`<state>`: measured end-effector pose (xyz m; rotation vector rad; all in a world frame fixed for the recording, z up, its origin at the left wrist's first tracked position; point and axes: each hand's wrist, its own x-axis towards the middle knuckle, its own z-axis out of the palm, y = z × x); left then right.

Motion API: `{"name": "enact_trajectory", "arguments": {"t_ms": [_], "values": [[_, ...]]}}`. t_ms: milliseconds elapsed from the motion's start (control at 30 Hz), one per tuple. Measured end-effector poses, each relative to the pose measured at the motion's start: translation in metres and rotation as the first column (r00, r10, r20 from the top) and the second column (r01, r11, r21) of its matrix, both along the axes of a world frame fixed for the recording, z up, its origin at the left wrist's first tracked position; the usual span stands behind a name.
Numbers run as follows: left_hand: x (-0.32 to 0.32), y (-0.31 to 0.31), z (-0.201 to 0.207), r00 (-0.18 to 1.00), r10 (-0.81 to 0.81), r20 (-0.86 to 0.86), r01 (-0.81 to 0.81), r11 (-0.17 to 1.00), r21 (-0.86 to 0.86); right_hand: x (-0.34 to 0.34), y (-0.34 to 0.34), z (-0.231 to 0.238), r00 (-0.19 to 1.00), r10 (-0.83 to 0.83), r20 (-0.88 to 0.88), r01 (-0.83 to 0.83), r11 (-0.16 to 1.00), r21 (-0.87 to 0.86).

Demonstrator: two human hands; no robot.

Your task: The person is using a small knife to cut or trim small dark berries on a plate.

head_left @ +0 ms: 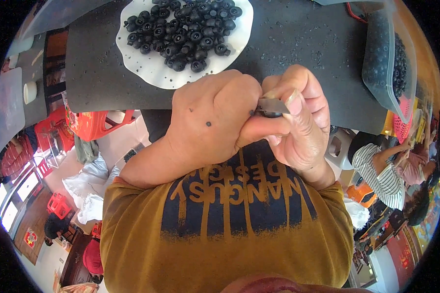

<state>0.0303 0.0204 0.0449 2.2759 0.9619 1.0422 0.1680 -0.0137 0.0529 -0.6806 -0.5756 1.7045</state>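
In front of my chest, my two hands meet. My left hand (210, 115) is closed in a fist, with a short flat metal blade (275, 105) sticking out of it toward the right thumb. My right hand (303, 110) is pinched around a small round black part (270, 114), which lies just under the blade and is partly hidden by fingers. Black specks dot the back of my left hand. Beyond my hands is a white wavy-edged plate (137, 73), heaped with many small black ring-shaped parts (186, 36).
The dark tabletop (298, 44) is scattered with black crumbs. At the right edge stands a clear plastic bin (376, 63) holding black pieces. A red stool (93, 124) and white sacks (90, 180) are on the left. Other people (381, 166) sit at the right.
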Motion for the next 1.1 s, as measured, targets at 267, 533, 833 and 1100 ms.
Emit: {"name": "enact_trajectory", "arguments": {"t_ms": [267,533,833,1100], "values": [[0.001,0.001,0.003,1.0,-0.026,-0.008,0.026,1.0,-0.009,0.007,0.006,-0.005,0.992,-0.05,0.112,0.039,0.994,0.101],[0.0,-0.002,-0.007,0.967,-0.242,0.079,0.234,0.724,-0.649,0.143,0.045,0.025,-0.112,-0.838,0.534,0.367,0.464,0.806],[-0.005,0.012,-0.015,0.953,-0.272,0.131,0.278,0.622,-0.732,0.098,0.084,0.026,-0.29,-0.761,0.58,0.067,0.589,0.806],[-0.016,0.009,-0.025,0.943,-0.243,0.225,0.331,0.707,-0.625,-0.041,0.151,0.033,0.001,-0.409,0.913,-0.537,0.77,0.346]]}}
